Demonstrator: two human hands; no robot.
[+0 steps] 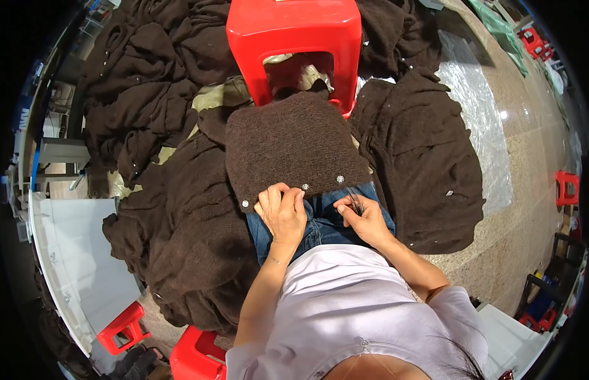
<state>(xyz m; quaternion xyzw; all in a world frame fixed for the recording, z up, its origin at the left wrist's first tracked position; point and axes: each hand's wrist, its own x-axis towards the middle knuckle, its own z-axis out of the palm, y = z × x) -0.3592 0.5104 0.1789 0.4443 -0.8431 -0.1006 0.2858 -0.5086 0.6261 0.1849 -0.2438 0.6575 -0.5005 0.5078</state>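
A dark brown knitted garment [294, 139] lies folded over my lap, its near edge above my jeans. Along that edge sit three sparkly round buttons, one of them a silvery button [340, 179] near the right corner. My left hand [282, 212] pinches the edge between the left and middle buttons, fingers bent over the cloth. Just below the right button, my right hand [365, 221] is closed around a small dark metal tool [356, 201], slim like thread snips. Its tip points up toward the garment's edge; contact is unclear.
A red plastic stool [294, 31] stands directly ahead. Heaps of brown knitwear [187, 234] surround my legs, with another pile [421, 164] at right. Clear plastic sheeting [478, 120] lies on the floor beyond it. A white table [85, 253] is at left, near a low red stool [196, 358].
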